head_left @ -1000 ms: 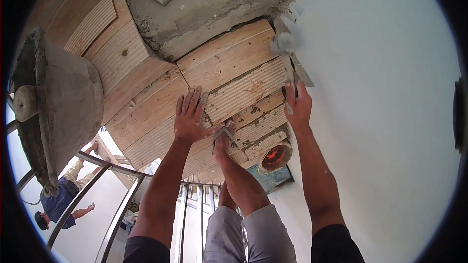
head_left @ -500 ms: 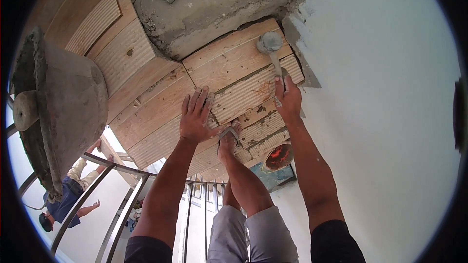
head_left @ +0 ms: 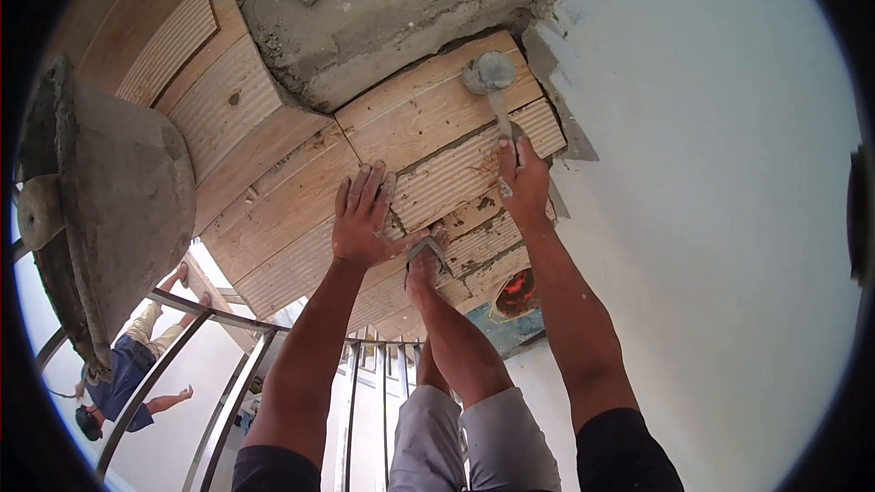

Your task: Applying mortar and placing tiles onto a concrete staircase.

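My right hand (head_left: 526,184) is closed round the pale handle of a mallet (head_left: 492,73). The mallet's round grey head is over a smooth wood-look tile (head_left: 410,114) on the stair riser; whether it touches cannot be told. Just below that lies a ribbed tile (head_left: 460,178) forming the front of the tread. My left hand (head_left: 361,230) rests flat with fingers spread, at the left end of the ribbed tile, its fingertips by the joint with the neighbouring tiles. My sandalled foot (head_left: 426,260) stands on the step just below my left hand.
A mortar-caked bucket (head_left: 137,164) looms at the left. Above is a rough cement step (head_left: 392,18). A white wall (head_left: 702,173) borders the right. Metal railing (head_left: 246,317) runs below, with another person (head_left: 128,378) beyond it. A container with red inside (head_left: 517,294) sits near my right forearm.
My right hand and the mallet have shifted a little to the left and slightly up. My left hand stays pressed in nearly the same spot.
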The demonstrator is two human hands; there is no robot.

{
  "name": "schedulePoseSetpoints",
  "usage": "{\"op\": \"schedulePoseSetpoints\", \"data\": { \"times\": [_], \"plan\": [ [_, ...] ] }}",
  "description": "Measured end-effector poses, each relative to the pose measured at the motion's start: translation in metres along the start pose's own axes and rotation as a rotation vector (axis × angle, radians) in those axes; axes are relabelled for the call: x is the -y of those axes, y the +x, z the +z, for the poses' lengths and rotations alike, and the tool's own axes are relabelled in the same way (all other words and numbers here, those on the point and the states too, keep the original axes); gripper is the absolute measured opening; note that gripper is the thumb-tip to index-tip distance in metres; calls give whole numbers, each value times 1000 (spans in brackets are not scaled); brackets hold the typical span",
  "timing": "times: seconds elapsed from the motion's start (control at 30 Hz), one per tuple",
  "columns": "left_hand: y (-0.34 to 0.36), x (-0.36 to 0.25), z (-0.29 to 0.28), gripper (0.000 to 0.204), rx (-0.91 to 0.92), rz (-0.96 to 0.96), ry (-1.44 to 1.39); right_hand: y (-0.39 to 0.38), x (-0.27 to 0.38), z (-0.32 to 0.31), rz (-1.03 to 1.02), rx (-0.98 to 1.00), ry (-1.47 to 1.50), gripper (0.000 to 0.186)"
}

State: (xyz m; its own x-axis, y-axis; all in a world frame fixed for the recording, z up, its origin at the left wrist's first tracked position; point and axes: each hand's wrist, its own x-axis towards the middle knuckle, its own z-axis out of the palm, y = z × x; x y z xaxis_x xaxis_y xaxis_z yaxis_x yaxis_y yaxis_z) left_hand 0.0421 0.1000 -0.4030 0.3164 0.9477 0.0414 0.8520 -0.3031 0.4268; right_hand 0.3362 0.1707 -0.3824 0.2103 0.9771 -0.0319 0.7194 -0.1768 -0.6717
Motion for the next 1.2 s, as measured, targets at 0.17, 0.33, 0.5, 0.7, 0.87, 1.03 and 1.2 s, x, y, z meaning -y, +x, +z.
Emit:
{"op": "schedulePoseSetpoints", "data": {
  "times": [0.17, 0.33, 0.5, 0.7, 0.87, 1.03, 1.2],
  "plan": [
    [-2, 1, 2, 111, -40, 29, -13, 0, 6, 3, 42, 16, -25, 35],
    [-4, 0, 0, 103, -22, 22, 2, 3, 10, 6, 11, 2, -36, 34],
    [-2, -1, -2, 103, -31, 35, 0, 7, 14, 7, -6, -12, -80, 35],
    [-4, 3, 1, 104, -19, 32, -1, 8, 12, 8, 14, -7, -76, 37],
    [-5, 4, 1, 112, -40, 42, 13, 0, 5, 5, -59, -67, 19, 35],
    [-2, 5, 0, 114, -57, 48, 5, 1, -3, 5, -59, -55, -90, 33],
    [-5, 4, 1, 109, -29, 25, -21, -18, 4, -1, -168, -18, 53, 25]
  ]
}}
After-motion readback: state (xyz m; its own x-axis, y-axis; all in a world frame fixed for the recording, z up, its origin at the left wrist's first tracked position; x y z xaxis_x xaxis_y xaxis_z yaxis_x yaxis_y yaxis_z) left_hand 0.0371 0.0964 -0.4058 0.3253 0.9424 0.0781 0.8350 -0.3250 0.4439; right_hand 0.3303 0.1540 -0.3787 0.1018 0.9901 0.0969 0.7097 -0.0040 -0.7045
